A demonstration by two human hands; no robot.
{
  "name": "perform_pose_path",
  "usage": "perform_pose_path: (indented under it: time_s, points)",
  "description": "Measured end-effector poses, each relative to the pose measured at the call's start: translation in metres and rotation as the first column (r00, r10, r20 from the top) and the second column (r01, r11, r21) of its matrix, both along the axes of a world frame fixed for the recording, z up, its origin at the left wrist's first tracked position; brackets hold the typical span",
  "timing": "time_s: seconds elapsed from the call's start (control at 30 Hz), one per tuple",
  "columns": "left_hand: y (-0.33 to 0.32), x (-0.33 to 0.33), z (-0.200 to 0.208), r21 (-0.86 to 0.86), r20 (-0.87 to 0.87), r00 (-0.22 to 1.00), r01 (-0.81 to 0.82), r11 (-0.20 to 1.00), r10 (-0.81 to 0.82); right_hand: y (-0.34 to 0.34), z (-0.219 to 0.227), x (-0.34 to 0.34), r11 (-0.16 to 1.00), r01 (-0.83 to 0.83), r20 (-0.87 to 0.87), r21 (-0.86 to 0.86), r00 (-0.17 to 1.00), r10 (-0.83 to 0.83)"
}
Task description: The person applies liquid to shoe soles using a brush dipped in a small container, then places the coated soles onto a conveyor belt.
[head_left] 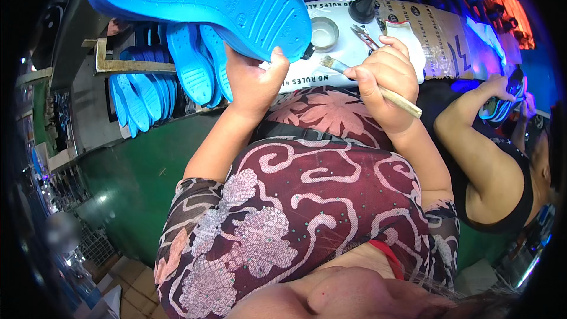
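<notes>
A large bright-blue shoe sole (207,3), with round holes at its far left end and ridges near its rounded near end, tilts at the top. My left hand (254,77) grips it by the near end, thumb on the ridged face and fingers hidden beneath. Between the fingers and thumb of my right hand (387,80) is a flat paintbrush (401,101), its bristles pointing left toward the sole but apart from it. Just beyond the bristles stands a small round bowl (324,33) with a pale inside. Pliers-like cutters (364,36) lie between the bowl and my right hand.
More blue soles (192,62) hang or stand in rows at the left, beside a metal frame (133,66). A dark cone-topped bottle (364,6) rests on the printed white table cover (289,84). On the right, another person's arm (475,103) reaches toward a dark striped shoe (503,101).
</notes>
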State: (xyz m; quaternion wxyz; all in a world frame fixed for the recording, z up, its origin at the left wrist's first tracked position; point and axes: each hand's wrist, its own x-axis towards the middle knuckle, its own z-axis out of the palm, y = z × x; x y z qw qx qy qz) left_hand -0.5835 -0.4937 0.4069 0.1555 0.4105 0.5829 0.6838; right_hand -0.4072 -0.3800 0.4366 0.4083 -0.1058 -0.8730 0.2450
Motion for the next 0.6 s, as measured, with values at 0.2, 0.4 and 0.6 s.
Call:
perform_pose_path:
  time_s: [0.2, 0.4, 0.6]
  points:
    - [-0.001, -0.010, 0.026, 0.025, -0.039, 0.997, -0.061, 0.998, 0.062, 0.020, -0.006, 0.032, 0.983, 0.143, -0.118, -0.118, 0.981, -0.157]
    - [-0.011, -0.002, 0.076, -0.023, 0.320, 0.858, 0.432, 0.902, -0.402, 0.033, -0.029, 0.074, 0.918, 0.313, -0.187, -0.244, 0.914, -0.361]
    - [0.099, 0.045, 0.127, -0.232, 0.322, 0.440, 0.895, 0.380, -0.839, 0.021, -0.030, 0.120, 0.814, 0.469, -0.039, -0.342, 0.859, -0.511]
